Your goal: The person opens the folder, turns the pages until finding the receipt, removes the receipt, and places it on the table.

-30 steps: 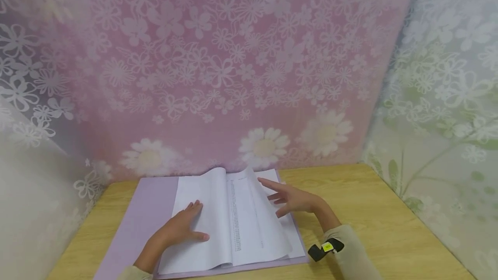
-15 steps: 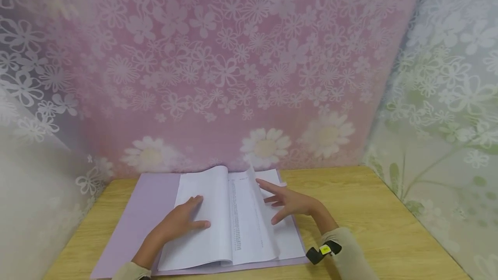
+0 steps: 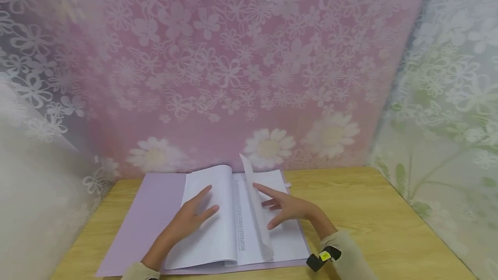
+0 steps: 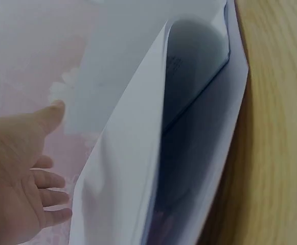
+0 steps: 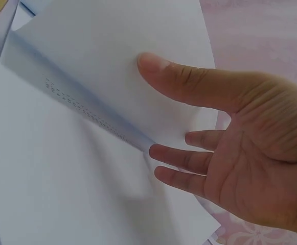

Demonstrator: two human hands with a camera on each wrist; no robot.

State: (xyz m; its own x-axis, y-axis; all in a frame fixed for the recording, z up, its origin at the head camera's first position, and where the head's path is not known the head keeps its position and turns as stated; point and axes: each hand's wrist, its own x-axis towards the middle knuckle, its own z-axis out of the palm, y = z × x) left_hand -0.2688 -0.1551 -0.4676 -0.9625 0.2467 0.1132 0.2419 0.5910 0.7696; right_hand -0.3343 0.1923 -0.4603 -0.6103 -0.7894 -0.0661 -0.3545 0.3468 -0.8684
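Note:
A lilac folder (image 3: 155, 211) lies spread on the table with a stack of white sheets turned over to its left side (image 3: 210, 228). One printed page (image 3: 256, 219) stands partly raised and curled near the middle. My right hand (image 3: 289, 206) is at its right side, index fingertip at the page, the other fingers spread. In the right wrist view the thumb (image 5: 153, 64) is apart from the fingers and pinches nothing. Over the left sheets is my left hand (image 3: 188, 217), thumb and index finger extended; the left wrist view shows its fingers loose beside the bulging sheets (image 4: 130, 138).
The wooden table (image 3: 342, 189) extends to both sides of the folder. A flowered pink wall (image 3: 202, 98) stands right behind it, with a pale wall (image 3: 447, 111) at the right. A small white tab (image 3: 288, 185) sticks out from the folder's right edge.
The raised page has swung left and stands steeper, curling more. My right hand has shifted slightly left with it. My left hand's fingers have moved a little up and right over the sheets.

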